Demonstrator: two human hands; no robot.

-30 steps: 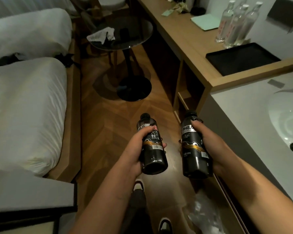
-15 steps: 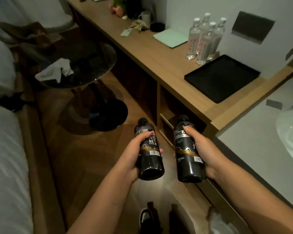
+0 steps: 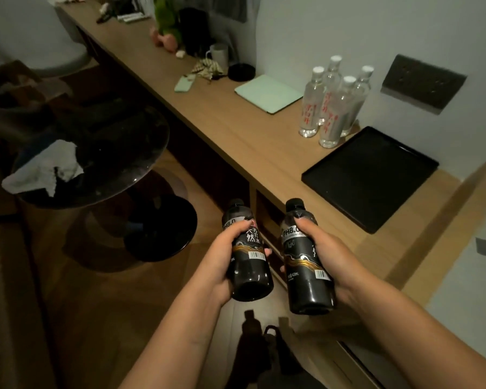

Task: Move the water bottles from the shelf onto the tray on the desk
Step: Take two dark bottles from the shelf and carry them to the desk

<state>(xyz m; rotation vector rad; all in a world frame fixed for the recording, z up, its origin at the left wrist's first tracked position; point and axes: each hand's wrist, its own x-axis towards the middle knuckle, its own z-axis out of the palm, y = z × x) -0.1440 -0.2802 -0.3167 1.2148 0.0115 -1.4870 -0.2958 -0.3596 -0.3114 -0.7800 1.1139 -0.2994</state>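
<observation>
Hands, left [image 3: 222, 258] and right [image 3: 324, 254], each grip one dark bottle [image 3: 250, 265] [image 3: 306, 276]

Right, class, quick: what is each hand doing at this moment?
Left hand: grips a dark bottle, held above the floor.
Right hand: grips the other dark bottle, short of the black tray.

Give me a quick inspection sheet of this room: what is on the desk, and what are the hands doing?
Surface: wooden desk.
Job's things: black tray bare; two dark bottles, left bottle, right bottle.
Clutter: four clear bottles beside the tray, green pad, mug.
Grip: left hand and right hand each hold one dark bottle.
Cables: nothing seen.
Surroundings: round table with a cloth, wall panel.
</observation>
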